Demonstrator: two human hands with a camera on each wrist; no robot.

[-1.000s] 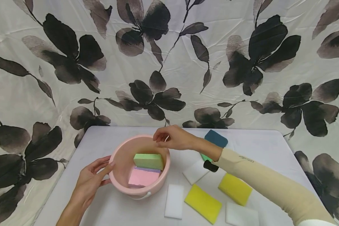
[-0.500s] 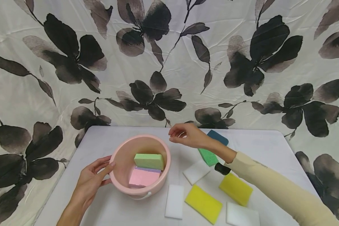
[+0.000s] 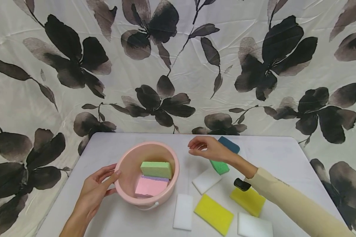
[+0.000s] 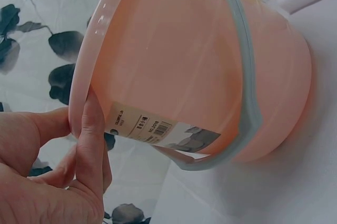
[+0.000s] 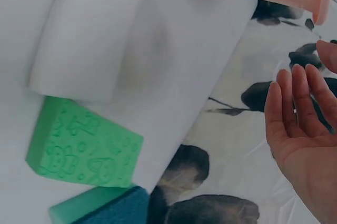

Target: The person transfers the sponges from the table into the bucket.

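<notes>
A pink bucket [image 3: 124,194] stands at the table's left, its grey handle [image 4: 247,77] hanging down the side. My left hand [image 3: 96,189] pinches its rim between thumb and fingers, as the left wrist view also shows. Inside lie a light green sponge [image 3: 156,169] and a pink sponge [image 3: 150,187] with a purple layer. My right hand [image 3: 209,148] hovers right of the bucket with fingers loosely bent and nothing in them. Nearest to it are a green sponge [image 5: 92,145] with an embossed pattern and a dark blue-topped sponge [image 3: 229,144].
On the white table [image 3: 106,148] lie two yellow sponges, one in front [image 3: 213,214] and one farther right [image 3: 248,201]. Several white sponges are spread among them, including one beside the bucket [image 3: 183,212]. A floral cloth [image 3: 207,75] hangs behind the table.
My right hand has moved from over the bucket's rim to the right, uncovering the green sponge partway. The left hand and the bucket have stayed in place.
</notes>
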